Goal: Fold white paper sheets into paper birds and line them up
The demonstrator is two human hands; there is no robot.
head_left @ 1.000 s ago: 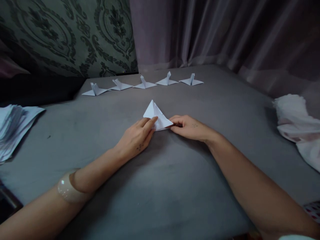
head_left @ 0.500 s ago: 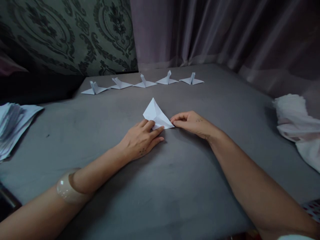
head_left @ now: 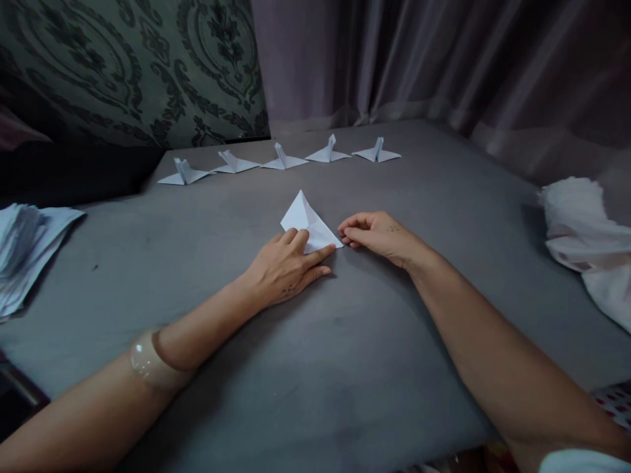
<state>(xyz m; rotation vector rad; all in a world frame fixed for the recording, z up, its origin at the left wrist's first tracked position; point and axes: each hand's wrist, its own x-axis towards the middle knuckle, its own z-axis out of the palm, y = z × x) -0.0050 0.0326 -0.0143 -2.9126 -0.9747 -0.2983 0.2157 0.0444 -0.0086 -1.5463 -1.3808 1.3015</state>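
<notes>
A folded white sheet of paper [head_left: 318, 235], roughly triangular with its tip pointing away from me, lies flat on the grey cloth. My left hand [head_left: 286, 263] rests on its lower left part. The index finger stretches along the near edge toward the right corner, and the thumb lies apart on the cloth; this hand is open. Just beyond that right corner is my right hand [head_left: 372, 233], fingers curled in and thumb against them. It appears free of the paper, and I see nothing in it.
Several folded paper figures [head_left: 283, 161] with upright centres stand in a row at the back. A stack of white paper [head_left: 34, 249] lies at the left. A crumpled whitish cloth or bag [head_left: 586, 236] is at the right edge. Behind hangs a purple curtain [head_left: 315, 66].
My left index finger has slid right along the paper's near edge, toward the corner. My right hand has lifted slightly off that corner. The paper has barely moved.
</notes>
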